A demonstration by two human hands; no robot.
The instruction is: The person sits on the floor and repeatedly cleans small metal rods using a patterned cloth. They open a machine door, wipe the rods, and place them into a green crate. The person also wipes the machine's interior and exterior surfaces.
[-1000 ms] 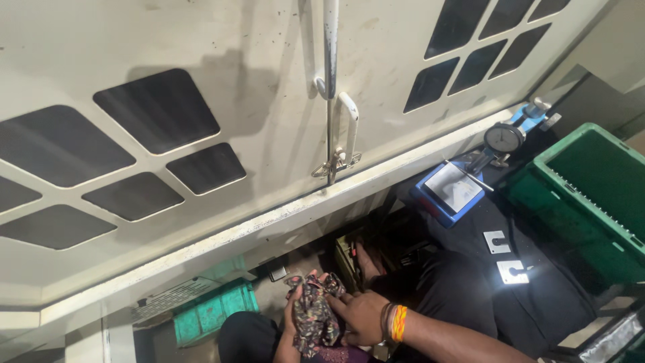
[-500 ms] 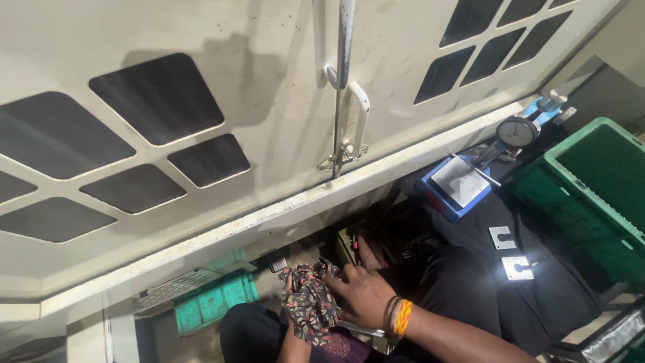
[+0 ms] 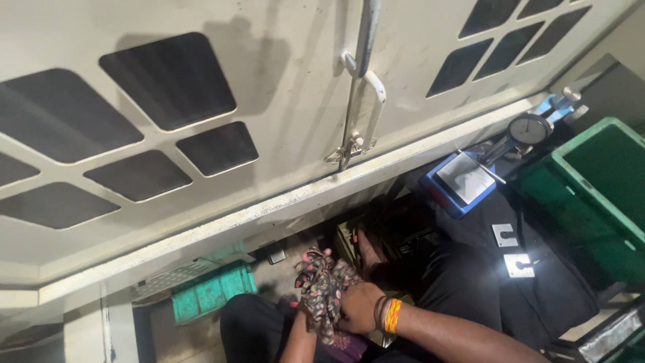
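Observation:
A crumpled patterned cloth (image 3: 321, 286) with dark, pink and white spots is bunched between both hands at the bottom middle. My right hand (image 3: 359, 307) grips its right side; the wrist has an orange and a dark band. My left hand (image 3: 304, 321) is mostly hidden behind the cloth and holds it from below. The hands sit over my dark-trousered lap, just in front of a cream metal machine door (image 3: 269, 101).
The door has dark windows and a vertical latch handle (image 3: 359, 101). A dial gauge (image 3: 529, 130) on a blue stand (image 3: 457, 185) sits on a dark surface at right with two small metal plates (image 3: 512, 250). Green crates are at the right (image 3: 598, 195) and lower left (image 3: 211, 292).
The view has shifted so the door and gauge sit further right and lower. Both hands stay on the cloth, which has been bunched and turned slightly between them.

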